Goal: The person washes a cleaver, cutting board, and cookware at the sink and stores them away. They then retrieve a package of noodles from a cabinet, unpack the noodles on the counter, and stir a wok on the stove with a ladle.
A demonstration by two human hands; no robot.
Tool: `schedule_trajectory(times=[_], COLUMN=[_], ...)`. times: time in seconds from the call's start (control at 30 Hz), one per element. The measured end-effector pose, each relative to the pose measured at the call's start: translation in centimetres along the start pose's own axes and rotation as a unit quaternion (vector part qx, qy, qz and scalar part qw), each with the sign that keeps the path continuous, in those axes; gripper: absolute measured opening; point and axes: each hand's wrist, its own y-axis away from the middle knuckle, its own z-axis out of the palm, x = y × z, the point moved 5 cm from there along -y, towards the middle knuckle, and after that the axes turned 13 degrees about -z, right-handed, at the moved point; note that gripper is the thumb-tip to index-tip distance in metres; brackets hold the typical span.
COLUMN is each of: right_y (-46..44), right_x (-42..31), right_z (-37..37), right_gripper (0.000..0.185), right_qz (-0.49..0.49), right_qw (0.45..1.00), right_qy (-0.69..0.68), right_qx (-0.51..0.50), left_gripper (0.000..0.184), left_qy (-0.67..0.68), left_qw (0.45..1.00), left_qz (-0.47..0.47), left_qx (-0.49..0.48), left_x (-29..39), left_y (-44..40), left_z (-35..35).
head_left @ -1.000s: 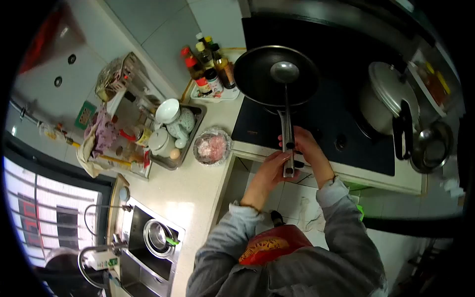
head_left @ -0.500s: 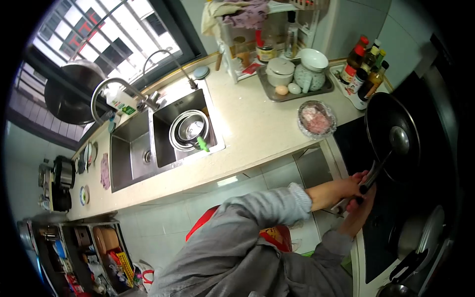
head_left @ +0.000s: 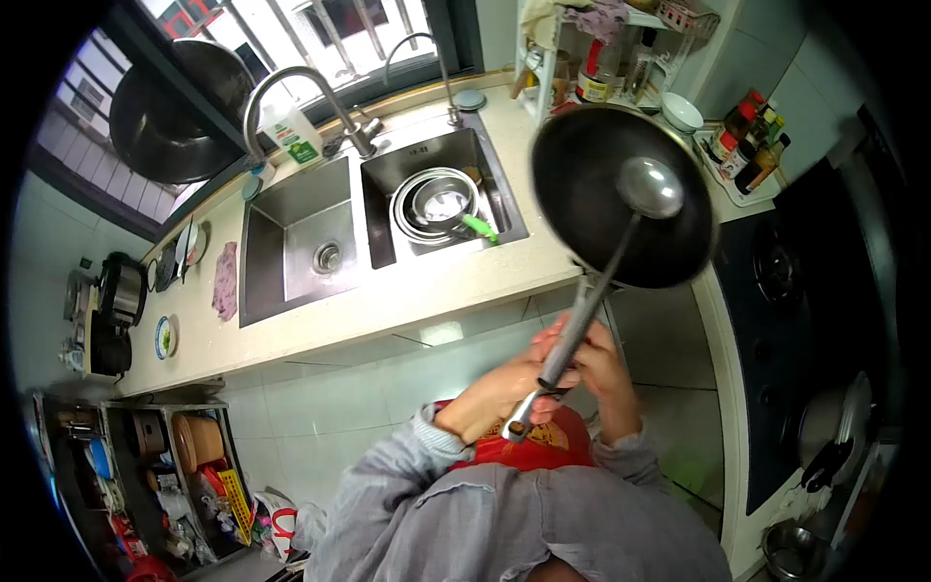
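Note:
A black wok point(head_left: 582, 213) is lifted above the counter's edge, tilted so that its inside shows. A metal ladle point(head_left: 652, 189) lies in it, its long grey handle running back along the wok's handle and over my hands. My left hand point(head_left: 514, 386) is closed around the wok's handle from the left. My right hand point(head_left: 603, 367) closes on the same handle from the right. The ladle's handle partly covers my fingers, so whether either hand also grips the ladle is unclear.
To the left is a double sink point(head_left: 301, 276) with nested metal bowls point(head_left: 398, 209) and a faucet point(head_left: 291, 78). The black stove point(head_left: 761, 359) stands to the right. Sauce bottles point(head_left: 742, 136) and a white bowl point(head_left: 682, 113) sit behind the wok.
The wok, with the ladle in it, has moved left off the stove, carried by both hands closer to the sink. It now hides the plastic-wrapped meat. The view has turned right-to-left.

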Motion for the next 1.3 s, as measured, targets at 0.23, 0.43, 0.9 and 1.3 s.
schedule_trajectory(times=[0.23,0.43,0.9,1.3], right_y=[-3.8,-15.1,-28.1,-24.9], right_x=[7.3,9.4,19.1,11.0], right_z=[9.2,1.3,-1.0,10.9], right_gripper=[0.019,0.02,0.011,0.054], right_qz=[0.072,-0.227,0.396,0.244], right_qw=[0.937,0.809,0.917,0.961], right_qy=[0.131,0.541,0.049,0.121], right_qx=[-0.315,-0.032,0.012,-0.037], left_gripper=[0.022,0.023,0.018,0.019], left_qy=[0.085,0.224,0.281,0.26], left_qw=[0.98,0.919,0.83,0.894], left_qz=[0.173,0.313,0.425,0.299], left_qx=[0.055,0.086,0.229,0.209], left_x=[-1.2,-1.0,6.0,8.4], left_y=[12.4,18.3,23.9,28.6], left_z=[-7.3,-13.1,-23.6,-35.3])
